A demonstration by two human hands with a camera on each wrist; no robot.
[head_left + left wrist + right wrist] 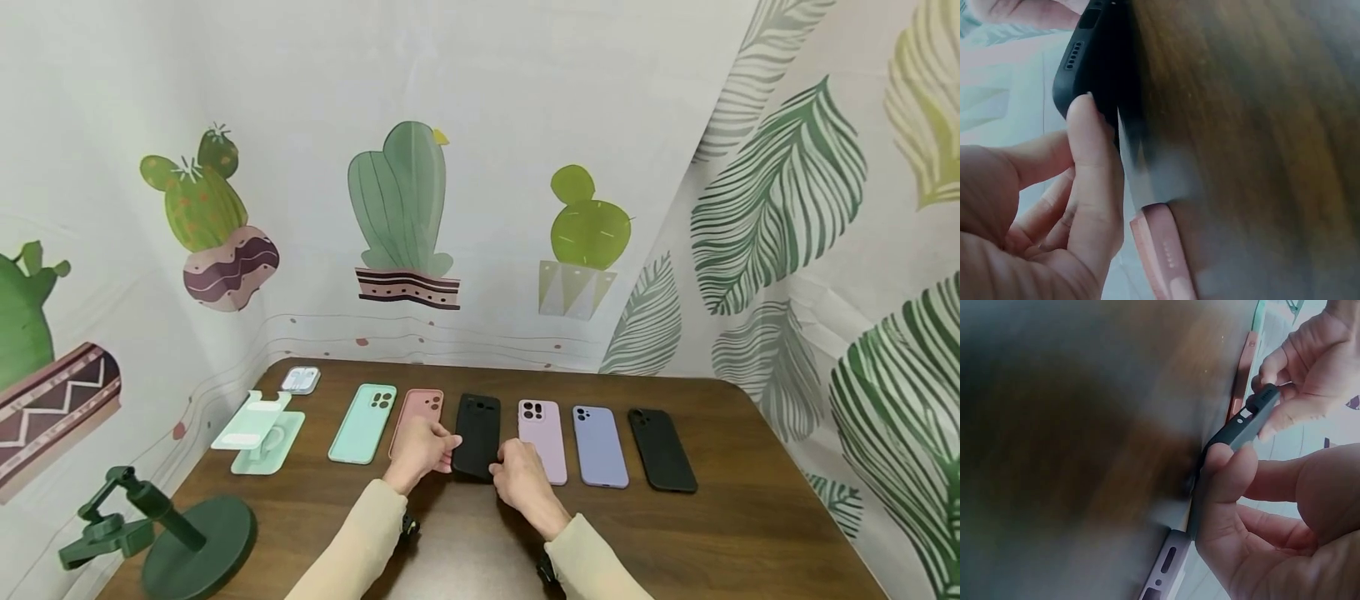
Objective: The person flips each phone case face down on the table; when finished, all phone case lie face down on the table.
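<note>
A black phone case lies in the middle of the row, camera cutouts at its far end. My left hand pinches its near left corner between thumb and fingers. At the near right corner, my right hand pinches the same case. Both wrist views show the case's near edge, with its port and speaker slots, tilted up slightly off the wood. Beside my left hand is a pink phone case, partly covered by it. A lilac phone case lies just right of my right hand.
A mint case is at the left, a blue-violet case and another black case at the right. A light green folding stand, a small white box and a dark green stand line the left side of the wooden table.
</note>
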